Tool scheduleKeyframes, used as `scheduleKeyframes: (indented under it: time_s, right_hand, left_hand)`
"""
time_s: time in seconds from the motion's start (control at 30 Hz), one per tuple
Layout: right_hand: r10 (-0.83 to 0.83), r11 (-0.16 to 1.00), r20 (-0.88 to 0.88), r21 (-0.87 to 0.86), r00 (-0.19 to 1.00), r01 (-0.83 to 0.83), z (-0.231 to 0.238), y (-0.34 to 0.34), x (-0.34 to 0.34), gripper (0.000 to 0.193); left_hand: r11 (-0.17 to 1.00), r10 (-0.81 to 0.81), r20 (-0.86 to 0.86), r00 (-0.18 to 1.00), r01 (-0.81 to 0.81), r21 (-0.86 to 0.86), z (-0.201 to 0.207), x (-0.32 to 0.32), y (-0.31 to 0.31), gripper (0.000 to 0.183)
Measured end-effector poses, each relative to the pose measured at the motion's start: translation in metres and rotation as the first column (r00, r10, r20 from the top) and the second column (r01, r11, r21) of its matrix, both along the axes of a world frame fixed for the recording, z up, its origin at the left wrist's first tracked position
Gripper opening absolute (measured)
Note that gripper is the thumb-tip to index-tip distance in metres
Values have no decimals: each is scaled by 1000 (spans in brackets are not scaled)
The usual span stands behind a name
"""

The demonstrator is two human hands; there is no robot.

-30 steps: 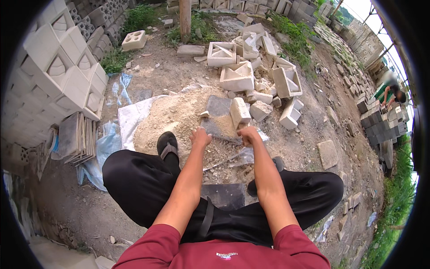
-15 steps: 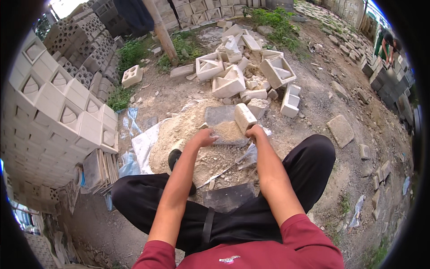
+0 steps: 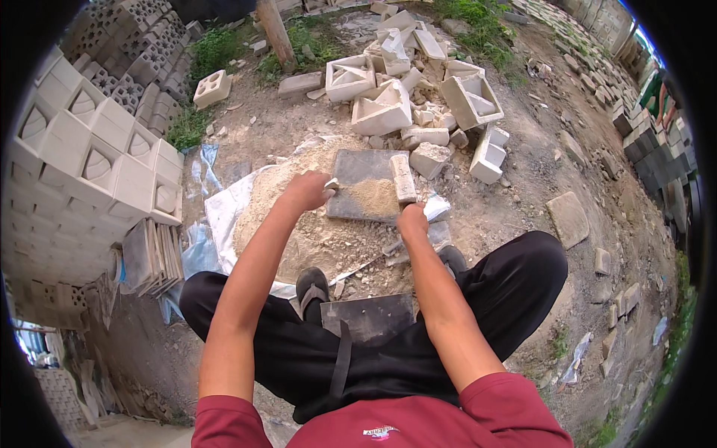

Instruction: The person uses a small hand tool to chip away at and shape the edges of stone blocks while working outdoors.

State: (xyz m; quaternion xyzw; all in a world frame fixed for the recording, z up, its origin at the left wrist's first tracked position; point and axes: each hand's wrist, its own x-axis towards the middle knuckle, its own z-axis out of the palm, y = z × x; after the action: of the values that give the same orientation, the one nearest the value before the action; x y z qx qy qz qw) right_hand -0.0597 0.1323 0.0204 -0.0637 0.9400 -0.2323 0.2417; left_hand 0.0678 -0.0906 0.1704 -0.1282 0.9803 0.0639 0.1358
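Note:
My right hand (image 3: 412,218) is closed at the near end of a pale, oblong block (image 3: 402,178). Whether it grips the block itself or a short handle is hidden by the fingers. The block stands over the right side of a dark square slab (image 3: 351,164) on the ground. A patch of tan grit (image 3: 376,197) is spread across the slab. At the slab's left edge, my left hand (image 3: 306,191) pinches a small pale stone chip (image 3: 331,183). Crushed tan rubble (image 3: 291,228) is heaped on a white sheet (image 3: 222,216) around and under that hand.
Broken pale blocks (image 3: 382,110) are piled beyond the slab. Stacked decorative blocks (image 3: 112,142) rise at the left, beside thin boards (image 3: 149,257). A wooden post (image 3: 276,37) stands at the back. Another dark plate (image 3: 370,317) lies between my feet. Another person's arm (image 3: 663,104) shows far right.
My left hand has moved left and up with the chip, off the slab's middle. The block in my right hand has shifted slightly left and up and now looks more upright.

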Motion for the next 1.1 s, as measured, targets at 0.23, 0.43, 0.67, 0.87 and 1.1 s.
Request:
scheduleKeyframes:
  time_s: [0.23, 0.43, 0.67, 0.87, 1.1]
  right_hand:
    - [274, 955, 104, 86, 956, -283, 74, -18, -77, 30]
    - [587, 737, 131, 321, 799, -595, 168, -23, -148, 32]
    - [440, 871, 231, 127, 868, -475, 114, -18, -133, 24]
    - [410, 907, -29, 115, 911, -405, 47, 12, -89, 26]
    - [213, 977, 10, -30, 977, -212, 18, 15, -6, 61]
  left_hand:
    - [984, 174, 165, 971, -165, -65, -86, -23, -22, 50]
    - [987, 159, -13, 987, -160, -33, -150, -49, -26, 39]
    - [985, 171, -221, 960, -161, 62, -181, -52, -38, 25]
    - [981, 151, -174, 973, -126, 148, -156, -60, -30, 26]
    - [972, 205, -220, 954, -173, 159, -154, -53, -35, 26]
